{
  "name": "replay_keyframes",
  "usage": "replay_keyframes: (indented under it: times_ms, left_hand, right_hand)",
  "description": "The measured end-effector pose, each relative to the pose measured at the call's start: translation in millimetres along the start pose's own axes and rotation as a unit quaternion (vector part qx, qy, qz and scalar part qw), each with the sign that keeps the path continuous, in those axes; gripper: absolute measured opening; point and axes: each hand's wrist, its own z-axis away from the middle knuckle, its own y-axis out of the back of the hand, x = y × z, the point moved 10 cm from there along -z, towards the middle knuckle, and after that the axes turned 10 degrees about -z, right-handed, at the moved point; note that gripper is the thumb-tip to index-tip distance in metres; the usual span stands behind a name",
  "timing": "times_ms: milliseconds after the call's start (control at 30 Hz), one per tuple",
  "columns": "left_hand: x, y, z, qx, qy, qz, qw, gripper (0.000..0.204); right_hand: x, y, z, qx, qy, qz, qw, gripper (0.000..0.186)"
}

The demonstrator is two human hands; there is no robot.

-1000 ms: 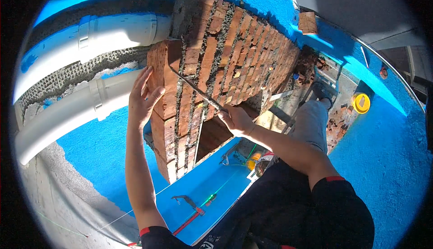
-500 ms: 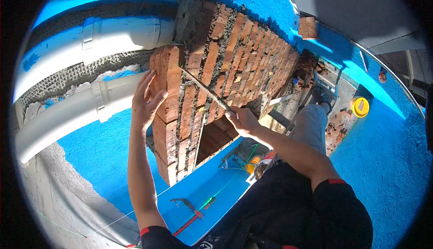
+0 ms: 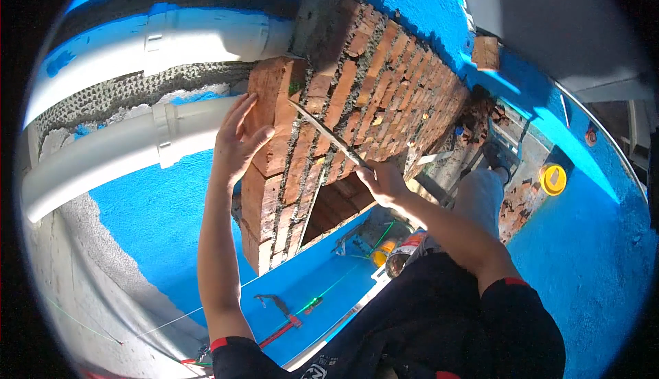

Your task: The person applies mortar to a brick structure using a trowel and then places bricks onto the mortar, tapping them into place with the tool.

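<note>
A red brick wall (image 3: 343, 108) with grey mortar joints rises in the middle, its top course toward me. My left hand (image 3: 237, 147) is at the near end brick (image 3: 269, 91), fingers stretched and thumb apart, seemingly resting on its end face. In my closed right hand (image 3: 384, 183) is a long, thin, mortar-smeared trowel-like tool (image 3: 328, 132), seen edge-on. Its tip reaches the joint beside that end brick; whether it touches the mortar I cannot tell. The grip hides the tool's handle.
Two white pipes (image 3: 199, 39) run at the left beside the wall. Below the wall's opening lie a red clamp-like bar (image 3: 281, 331) and a green line. A loose brick (image 3: 486, 53) sits at the far right, with a yellow container (image 3: 552, 179) nearer. Brick rubble (image 3: 523, 207) lies by my foot.
The view has shifted, so the wall and pipes sit slightly farther right and higher. Both hands keep nearly the same places against the wall, the tool's tip still by the end brick.
</note>
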Motion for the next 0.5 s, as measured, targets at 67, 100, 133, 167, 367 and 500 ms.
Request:
replay_keyframes:
  times_ms: [67,100,133,167,367,500]
  left_hand:
    - [-2,0,0,-0.005,-0.007,0.005,1.000,0.071]
    - [-3,4,-1,0.000,-0.005,0.005,1.000,0.071]
    - [0,3,-2,-0.004,-0.011,0.009,1.000,0.071]
    - [3,2,-3,-0.007,-0.018,0.013,1.000,0.071]
    - [5,8,-1,0.008,-0.048,-0.063,0.997,0.072]
    - [7,11,3,0.011,-0.051,-0.075,0.996,0.072]
  right_hand:
    - [-2,5,6,0.015,0.003,-0.028,0.999,0.062]
    - [-7,9,5,0.040,0.026,-0.020,0.999,0.064]
    - [-1,9,3,0.035,0.013,-0.015,0.999,0.063]
    - [4,8,0,0.030,0.001,-0.010,1.000,0.063]
    - [17,4,9,-0.032,-0.033,-0.006,0.999,0.058]
    - [-16,1,20,-0.014,0.053,-0.034,0.998,0.045]
